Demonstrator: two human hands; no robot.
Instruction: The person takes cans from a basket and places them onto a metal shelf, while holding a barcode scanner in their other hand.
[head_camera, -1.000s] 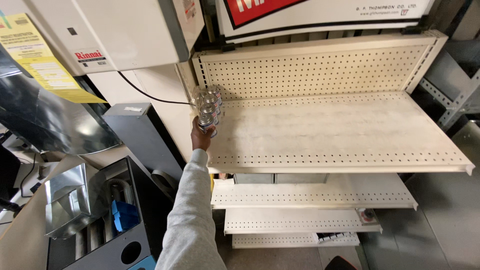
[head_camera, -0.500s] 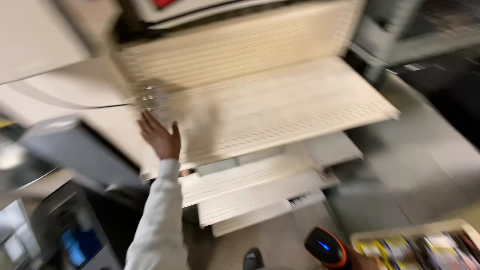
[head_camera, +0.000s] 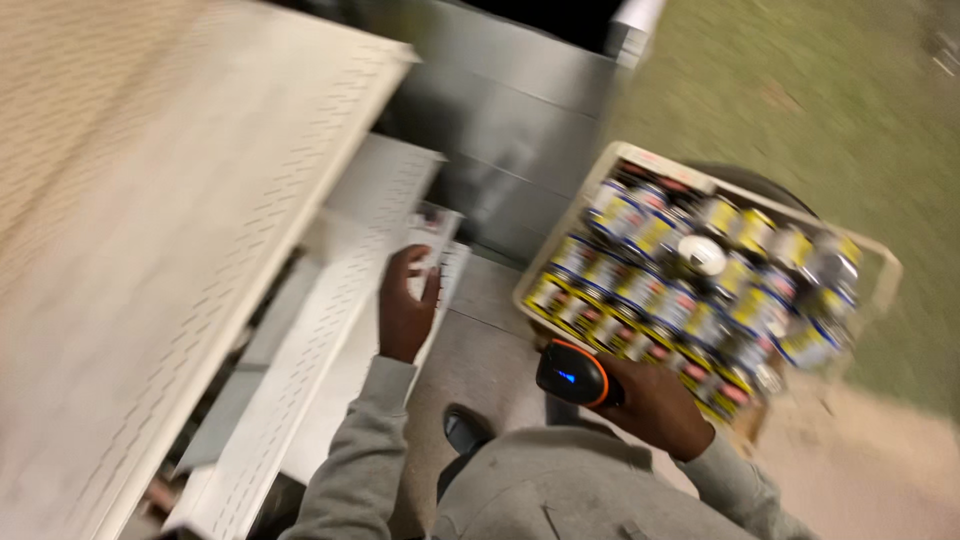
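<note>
My left hand (head_camera: 407, 307) hangs low beside the lower cream shelves (head_camera: 330, 330), fingers loosely curled, holding nothing. My right hand (head_camera: 655, 405) grips a black handheld scanner (head_camera: 572, 375) with an orange rim and a small blue light, held in front of my grey sweatshirt. Just past the scanner lies a shallow cream tray (head_camera: 880, 270) packed with several small jars with yellow and dark labels (head_camera: 690, 290); one white lid shows among them. The frame is blurred by head motion.
A wide perforated cream shelf (head_camera: 140, 240) fills the left side, with narrower shelves stepped below it. A grey metal panel (head_camera: 510, 130) stands behind the shelves. My dark shoe (head_camera: 464, 430) shows on the grey floor (head_camera: 480, 350); greenish flooring lies at the right.
The view swung right and down from the upper shelf to the tray of jars. My left hand left the glass on the shelf and dropped to the lower shelves. The scanner hand came into view.
</note>
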